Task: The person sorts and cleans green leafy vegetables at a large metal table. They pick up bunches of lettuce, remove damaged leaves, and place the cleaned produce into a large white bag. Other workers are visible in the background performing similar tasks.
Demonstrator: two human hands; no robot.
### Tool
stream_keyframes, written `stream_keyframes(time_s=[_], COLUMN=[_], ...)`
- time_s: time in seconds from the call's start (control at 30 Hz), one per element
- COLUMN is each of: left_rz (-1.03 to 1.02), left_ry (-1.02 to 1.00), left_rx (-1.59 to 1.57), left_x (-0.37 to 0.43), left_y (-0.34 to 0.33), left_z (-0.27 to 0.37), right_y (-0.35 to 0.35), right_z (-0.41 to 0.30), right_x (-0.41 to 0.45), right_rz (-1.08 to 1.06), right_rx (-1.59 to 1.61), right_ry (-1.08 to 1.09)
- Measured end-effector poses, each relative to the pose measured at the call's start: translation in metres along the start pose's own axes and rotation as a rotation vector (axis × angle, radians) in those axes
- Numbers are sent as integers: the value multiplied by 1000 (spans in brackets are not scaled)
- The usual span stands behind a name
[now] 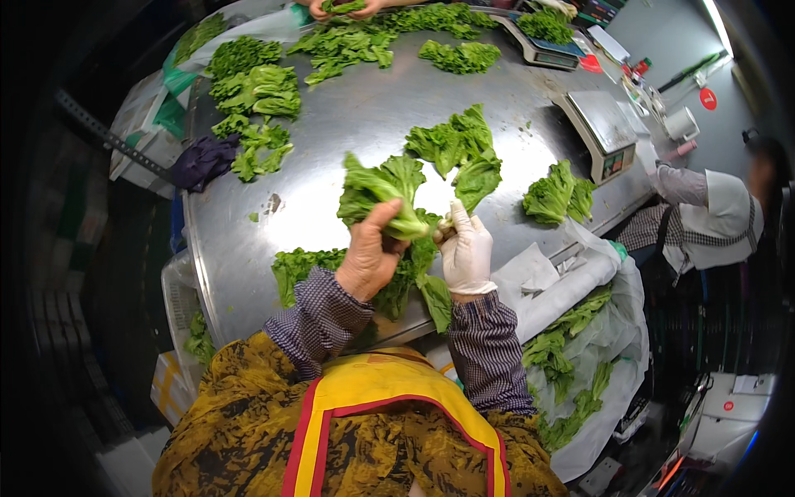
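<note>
My bare left hand (371, 251) grips a head of leafy green lettuce (379, 196), its pale stem end pointing toward my right hand. My right hand (464, 251), in a white glove, has its fingers curled around what looks like the pale stem of a lettuce leaf (425, 248); the fingers partly hide it. Beneath both hands, a lettuce pile (304, 264) lies along the near edge of the metal table (242, 242). Just beyond my right hand lies a loose lettuce bunch (456, 140). Another lettuce bunch (556, 194) sits to the right.
Lettuce rows (254, 87) line the far left. One scale (599, 124) stands at right, another scale (540, 50) farther back under lettuce. A plastic-lined container (590, 373) of leaves is at my right. Another person's hands (345, 9) work opposite; a person (695, 217) stands at right.
</note>
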State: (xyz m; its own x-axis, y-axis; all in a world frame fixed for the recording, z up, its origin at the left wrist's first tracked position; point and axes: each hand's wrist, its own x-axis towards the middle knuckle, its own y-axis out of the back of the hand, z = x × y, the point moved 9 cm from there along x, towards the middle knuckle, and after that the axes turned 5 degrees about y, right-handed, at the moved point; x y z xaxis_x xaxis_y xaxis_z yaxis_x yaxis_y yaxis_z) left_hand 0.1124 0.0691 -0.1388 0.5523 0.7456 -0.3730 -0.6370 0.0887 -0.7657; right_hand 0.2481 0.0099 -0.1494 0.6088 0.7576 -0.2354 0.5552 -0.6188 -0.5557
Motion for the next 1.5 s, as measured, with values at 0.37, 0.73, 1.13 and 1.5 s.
stream_keyframes(time_s=[0.37, 0.73, 1.13, 1.5], left_rz=[298, 109, 105, 14], left_ry=[-101, -334, -65, -388], left_rx=[-73, 321, 209, 709], left_x=[-26, -32, 15, 23], left_y=[87, 16, 12, -36], left_z=[60, 59, 46, 60], right_y=[-142, -92, -104, -93], right_z=[-2, 29, -26, -32], right_x=[-86, -31, -35, -17], right_rz=[-717, -388, -401, -375], right_rx=[-1178, -561, -1011, -938], right_ry=[1209, 270, 1017, 909])
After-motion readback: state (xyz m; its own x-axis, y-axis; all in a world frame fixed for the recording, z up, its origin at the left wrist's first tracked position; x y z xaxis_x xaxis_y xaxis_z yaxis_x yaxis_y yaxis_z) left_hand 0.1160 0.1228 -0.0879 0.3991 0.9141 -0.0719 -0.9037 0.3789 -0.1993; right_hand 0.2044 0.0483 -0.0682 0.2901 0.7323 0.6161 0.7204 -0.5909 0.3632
